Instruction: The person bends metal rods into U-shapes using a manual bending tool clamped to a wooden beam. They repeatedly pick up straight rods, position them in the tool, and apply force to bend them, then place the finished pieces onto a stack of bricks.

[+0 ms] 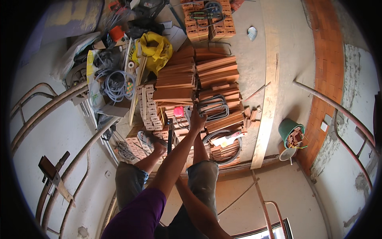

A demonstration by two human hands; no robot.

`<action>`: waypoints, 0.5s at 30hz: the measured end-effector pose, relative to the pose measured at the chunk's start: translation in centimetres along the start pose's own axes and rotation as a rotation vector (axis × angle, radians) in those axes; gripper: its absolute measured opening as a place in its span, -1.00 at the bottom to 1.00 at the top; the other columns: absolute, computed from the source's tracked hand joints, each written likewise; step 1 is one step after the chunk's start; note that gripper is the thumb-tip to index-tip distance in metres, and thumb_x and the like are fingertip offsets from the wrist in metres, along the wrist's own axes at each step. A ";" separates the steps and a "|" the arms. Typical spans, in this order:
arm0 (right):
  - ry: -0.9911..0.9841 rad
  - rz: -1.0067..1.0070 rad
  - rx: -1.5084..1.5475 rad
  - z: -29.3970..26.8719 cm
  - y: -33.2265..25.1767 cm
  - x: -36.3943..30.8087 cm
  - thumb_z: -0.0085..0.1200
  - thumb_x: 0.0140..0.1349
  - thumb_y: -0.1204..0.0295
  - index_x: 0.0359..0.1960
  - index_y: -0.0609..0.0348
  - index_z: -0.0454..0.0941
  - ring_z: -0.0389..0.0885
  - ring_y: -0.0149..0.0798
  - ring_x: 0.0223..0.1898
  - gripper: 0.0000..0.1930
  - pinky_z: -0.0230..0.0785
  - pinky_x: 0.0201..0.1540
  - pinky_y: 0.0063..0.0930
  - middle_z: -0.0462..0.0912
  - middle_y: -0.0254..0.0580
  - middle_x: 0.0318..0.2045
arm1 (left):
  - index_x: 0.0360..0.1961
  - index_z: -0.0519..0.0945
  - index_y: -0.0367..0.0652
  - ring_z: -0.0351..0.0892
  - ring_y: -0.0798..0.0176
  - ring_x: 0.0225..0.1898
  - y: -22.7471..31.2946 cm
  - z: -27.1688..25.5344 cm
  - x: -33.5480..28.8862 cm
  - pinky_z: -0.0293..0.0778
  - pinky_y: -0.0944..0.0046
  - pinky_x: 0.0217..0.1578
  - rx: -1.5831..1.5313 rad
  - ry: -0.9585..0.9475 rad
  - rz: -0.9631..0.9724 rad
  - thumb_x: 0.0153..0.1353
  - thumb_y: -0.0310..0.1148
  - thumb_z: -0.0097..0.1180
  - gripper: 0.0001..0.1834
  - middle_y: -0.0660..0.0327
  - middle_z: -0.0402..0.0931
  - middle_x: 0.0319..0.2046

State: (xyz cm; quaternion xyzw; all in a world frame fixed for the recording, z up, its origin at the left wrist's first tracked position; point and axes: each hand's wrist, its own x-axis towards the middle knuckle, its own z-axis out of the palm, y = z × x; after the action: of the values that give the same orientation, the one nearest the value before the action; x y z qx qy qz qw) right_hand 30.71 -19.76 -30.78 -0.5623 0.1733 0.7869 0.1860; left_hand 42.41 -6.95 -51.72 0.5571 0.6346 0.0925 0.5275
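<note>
My left arm in a purple sleeve crosses the middle, and my left hand [197, 119] is closed among stacked flat red clay tiles [217, 71]. What its fingers grip is hidden. Bent grey metal rods [217, 106] lie just beyond it. A small bright pink object [178, 111] sits left of the hand. My right forearm [201, 213] passes beneath the left one, which hides my right hand. A dark upright tool with a long handle [170, 133] stands left of my left forearm; whether my right hand holds it cannot be seen.
Hollow bricks [148, 105] sit left of the tiles. A yellow bag [153, 49] and coiled clear hose [118, 84] lie farther left. Rusty scaffold tubes [69, 97] rise at both sides. A green bucket of rubble [288, 129] stands right, past a long board [266, 107].
</note>
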 end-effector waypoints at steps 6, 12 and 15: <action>0.012 -0.026 -0.002 0.9 -1.1 0.9 0.02 0.26 0.26 -0.17 0.32 0.50 0.63 -0.09 -0.36 -0.68 0.49 -0.37 -0.21 0.63 0.01 -0.34 | 0.37 0.01 -0.23 0.48 -0.28 -0.03 0.0 -0.8 -0.3 0.44 -0.03 -0.03 0.004 -0.135 0.019 0.00 -0.23 0.24 -0.04 -0.27 0.46 -0.08; -0.008 -0.036 -0.052 2.3 -2.5 1.2 0.02 0.26 0.26 -0.16 0.32 0.51 0.64 -0.08 -0.36 -0.67 0.49 -0.36 -0.21 0.64 0.01 -0.33 | 0.39 0.01 -0.17 0.51 -0.24 -0.01 2.1 -3.9 0.5 0.45 -0.03 -0.03 0.088 -0.101 0.038 0.07 -0.24 0.23 -0.08 -0.22 0.50 -0.08; 0.010 -0.044 -0.131 2.0 -4.4 1.4 0.01 0.26 0.25 -0.16 0.33 0.51 0.64 -0.07 -0.35 -0.67 0.50 -0.36 -0.20 0.64 0.02 -0.33 | 0.37 0.09 -0.15 0.49 -0.22 0.05 5.2 -7.4 -0.1 0.44 -0.03 -0.01 -0.009 -0.097 -0.037 0.19 -0.19 0.16 -0.21 -0.24 0.49 -0.02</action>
State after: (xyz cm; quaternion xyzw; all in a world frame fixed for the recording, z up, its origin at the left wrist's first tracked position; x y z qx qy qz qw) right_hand 30.81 -14.81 -31.78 -0.5809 0.1098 0.7894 0.1653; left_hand 39.86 -1.68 -44.82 0.5468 0.6178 0.0586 0.5620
